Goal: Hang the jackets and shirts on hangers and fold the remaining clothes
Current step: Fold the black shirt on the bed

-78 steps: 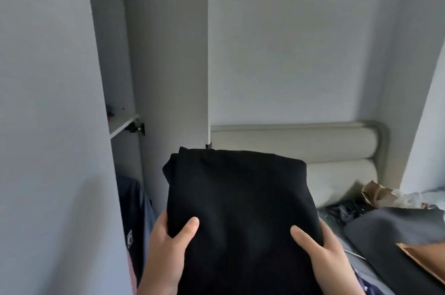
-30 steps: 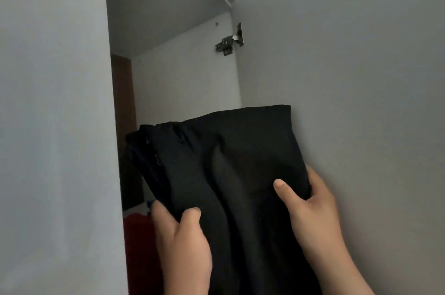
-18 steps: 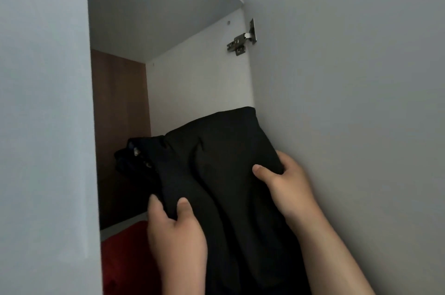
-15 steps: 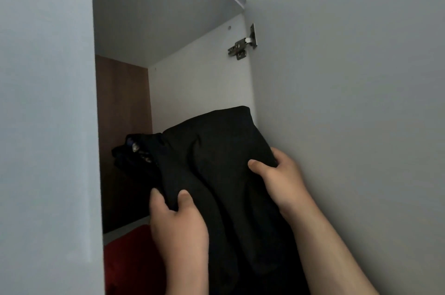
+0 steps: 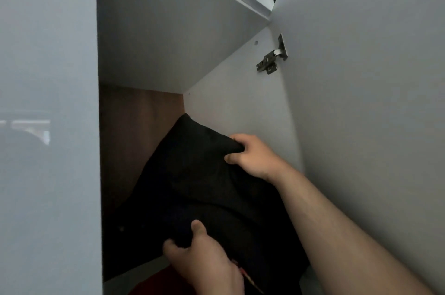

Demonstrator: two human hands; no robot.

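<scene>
Both hands, left hand (image 5: 204,261) and right hand (image 5: 252,155), grasp the folded black cloth garment (image 5: 192,186), now pushed deeper into the grey wardrobe shelf compartment (image 5: 231,111) at frame centre; stowing is nearly finished.

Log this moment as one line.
phase: stow | folded black garment: partly inside wardrobe compartment | left hand: grips near edge | right hand: grips far corner

A white top panel (image 5: 168,29) slopes over a dim wardrobe compartment (image 5: 115,198), well above the right hand (image 5: 252,157), and meets a brown back panel (image 5: 137,130) beyond it. A metal hinge (image 5: 272,59) sits on the white side wall (image 5: 236,102) above that hand, joining the open grey door (image 5: 373,102) to its right, while a glossy grey panel (image 5: 48,77) with a faint reflection stands left of the left hand (image 5: 204,263).
</scene>
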